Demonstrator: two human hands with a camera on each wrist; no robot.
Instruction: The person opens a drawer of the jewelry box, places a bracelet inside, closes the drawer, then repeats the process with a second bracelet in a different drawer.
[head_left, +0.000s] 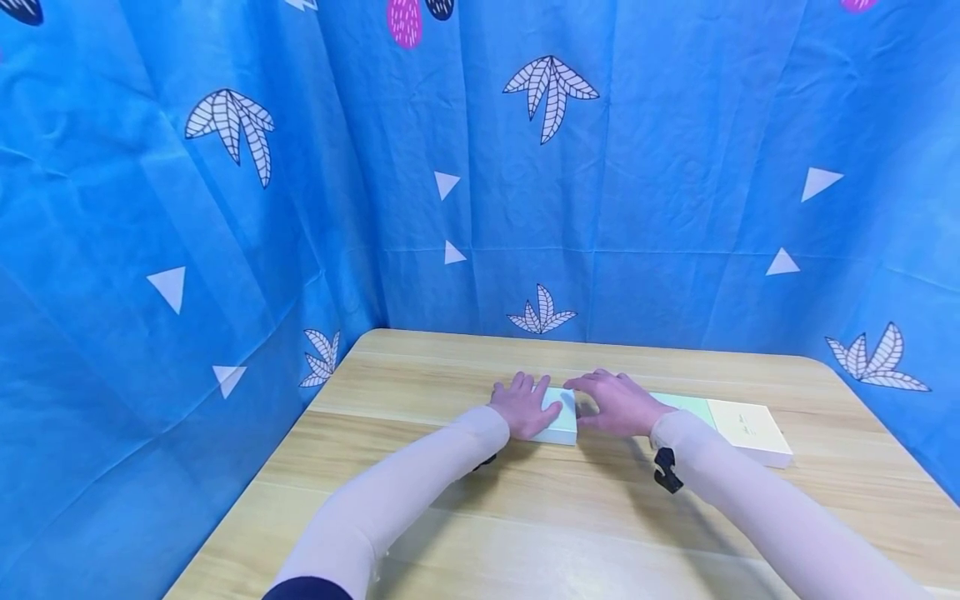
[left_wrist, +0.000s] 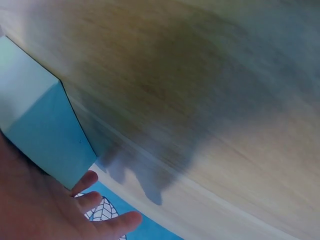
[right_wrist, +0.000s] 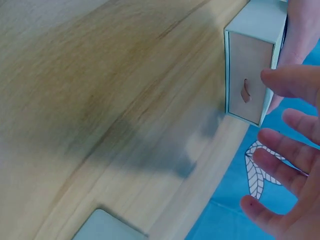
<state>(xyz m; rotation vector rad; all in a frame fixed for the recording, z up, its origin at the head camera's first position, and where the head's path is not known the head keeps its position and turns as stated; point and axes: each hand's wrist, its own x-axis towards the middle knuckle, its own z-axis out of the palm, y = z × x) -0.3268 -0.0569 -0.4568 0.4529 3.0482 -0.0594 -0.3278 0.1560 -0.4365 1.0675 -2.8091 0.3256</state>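
A small pale blue drawer box (head_left: 561, 414) lies on the wooden table. My left hand (head_left: 521, 408) rests on its top with fingers spread, and the fingertips reach past the box's edge in the left wrist view. The box's end panel (right_wrist: 250, 65), with a small ribbon pull tab (right_wrist: 245, 92), faces my right hand (head_left: 617, 406). That hand hovers beside this end, its fingers apart and nothing between them. In the right wrist view the thumb overlaps the panel's edge; whether it touches cannot be told.
Right of my right hand lie a mint green box (head_left: 686, 406) and a cream box (head_left: 750, 427), side by side, partly behind the right forearm. A blue patterned curtain (head_left: 660, 208) hangs behind the wooden table (head_left: 525, 533) and along its left side.
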